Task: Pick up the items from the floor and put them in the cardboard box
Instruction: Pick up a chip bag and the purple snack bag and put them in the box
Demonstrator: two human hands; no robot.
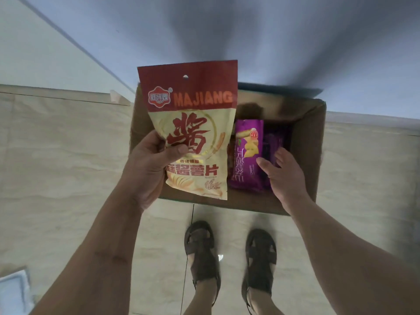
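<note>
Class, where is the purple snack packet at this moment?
In the head view, the purple snack packet lies inside the cardboard box, right of centre, under the right hand's fingertips and beside the raised Majiang bag.

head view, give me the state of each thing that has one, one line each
cardboard box: open at the top, standing on the tiled floor, packets inside
MAJIANG chip bag: sealed, held upright above the box's left side
purple snack packet: lying inside the box
left hand: closed on the chip bag, thumb across its front
right hand: open, fingers spread, reaching into the box at the purple packet
</note>
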